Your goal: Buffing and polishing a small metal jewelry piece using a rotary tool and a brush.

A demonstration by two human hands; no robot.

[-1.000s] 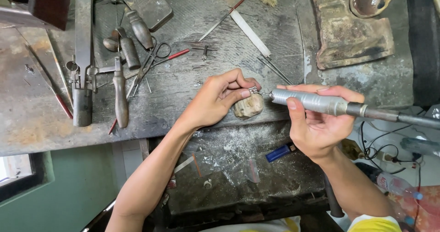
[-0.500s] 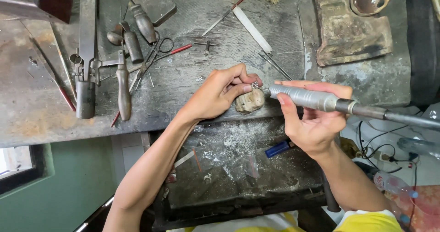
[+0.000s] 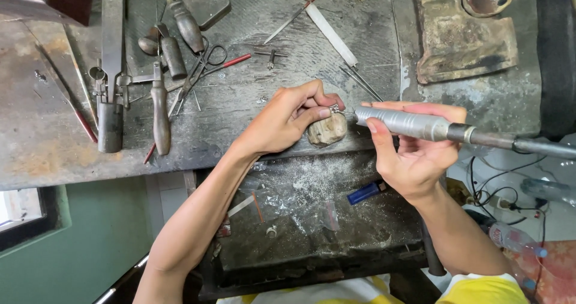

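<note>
My left hand pinches a small silver metal piece between thumb and fingers, resting it on a worn wooden bench peg at the front of the bench. My right hand grips a grey metal rotary handpiece with a dark flexible shaft running off to the right. The tool's tip meets the metal piece just above the peg. The piece is mostly hidden by my fingers.
The scarred grey workbench carries pliers, scissors, wood-handled gravers, a flat file and a charred block. Below, a dusty catch tray holds a blue lighter. Cables lie at right.
Both hands have shifted slightly left and up in view; the handpiece tip stays on the small piece at the peg. Grips are unchanged.
</note>
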